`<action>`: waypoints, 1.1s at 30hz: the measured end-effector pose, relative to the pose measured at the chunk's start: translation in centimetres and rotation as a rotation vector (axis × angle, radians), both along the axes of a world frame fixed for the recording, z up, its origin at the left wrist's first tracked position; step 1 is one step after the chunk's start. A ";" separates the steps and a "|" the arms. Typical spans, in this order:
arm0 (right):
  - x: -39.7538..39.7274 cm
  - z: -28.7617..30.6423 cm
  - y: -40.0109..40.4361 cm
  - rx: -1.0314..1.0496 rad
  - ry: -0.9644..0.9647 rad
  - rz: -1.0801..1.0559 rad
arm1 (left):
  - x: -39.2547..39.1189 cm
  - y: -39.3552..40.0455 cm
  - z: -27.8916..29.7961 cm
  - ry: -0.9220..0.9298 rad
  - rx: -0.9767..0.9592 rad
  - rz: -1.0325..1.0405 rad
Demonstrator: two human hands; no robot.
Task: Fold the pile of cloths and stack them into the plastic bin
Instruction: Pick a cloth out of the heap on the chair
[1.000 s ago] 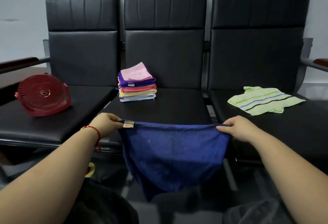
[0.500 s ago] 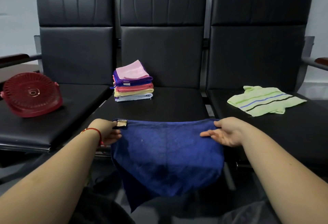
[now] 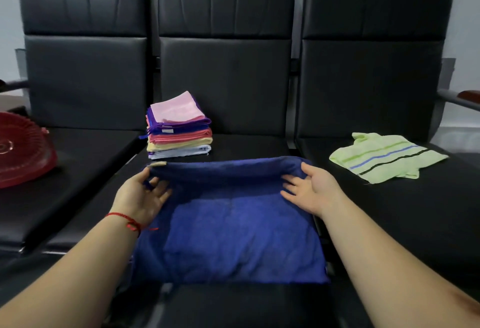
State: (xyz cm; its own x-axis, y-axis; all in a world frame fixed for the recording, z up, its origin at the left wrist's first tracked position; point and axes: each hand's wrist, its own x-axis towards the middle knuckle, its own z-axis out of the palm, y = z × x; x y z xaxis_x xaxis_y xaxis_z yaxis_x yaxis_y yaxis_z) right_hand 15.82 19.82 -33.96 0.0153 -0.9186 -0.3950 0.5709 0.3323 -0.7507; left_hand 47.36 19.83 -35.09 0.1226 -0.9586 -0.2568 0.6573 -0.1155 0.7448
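- blue cloth (image 3: 233, 226): soft, matt terry with a fuzzy nap; small tan tag (image 3: 158, 164) at its far left corner
- stack (image 3: 179, 130) of folded cloths: matt fabric, stitched edges
- green cloth (image 3: 387, 156): matt woven cotton look, striped
- seats (image 3: 226, 63): black leather-like padding, smooth, faint sheen
- bin (image 3: 23, 151): red plastic, glossy, ribbed
- armrest (image 3: 467, 95): dull grey metal bar with glossy brown wood-like top
- bracelet (image 3: 124, 220): thin red string

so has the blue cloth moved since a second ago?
Yes. The blue cloth went forward, from hanging off the middle seat edge onto it, toward the folded stack.
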 end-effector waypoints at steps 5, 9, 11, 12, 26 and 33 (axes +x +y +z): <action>0.9 -0.8 -1.5 -0.083 -0.096 -0.044 | -0.5 -1.0 -0.3 0.146 -0.050 0.054; 1.6 -1.2 -1.7 -0.102 -0.100 -0.052 | -0.7 -1.2 -0.5 0.206 -0.039 0.074; 1.6 -1.3 -1.7 -0.105 -0.093 -0.052 | -0.7 -0.8 -0.2 0.203 -0.049 0.078; 1.6 -1.2 -1.5 -0.101 -0.091 -0.055 | -0.6 -0.6 -0.1 0.195 -0.047 0.076; -1.0 0.3 3.0 0.008 0.086 -0.063 | 3.1 5.5 1.5 -0.367 0.024 -0.184; -1.5 -0.3 5.0 0.136 0.590 0.062 | 3.8 7.4 0.5 -0.761 0.267 -0.402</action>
State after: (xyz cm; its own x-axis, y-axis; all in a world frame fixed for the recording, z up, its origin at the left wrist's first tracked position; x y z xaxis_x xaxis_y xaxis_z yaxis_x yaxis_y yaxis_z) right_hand 14.31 24.86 -34.28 -0.1901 -0.8634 -0.4672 0.0481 0.4671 -0.8829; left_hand 51.15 27.28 -34.61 0.0189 -0.8857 -0.4638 -0.1305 -0.4621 0.8772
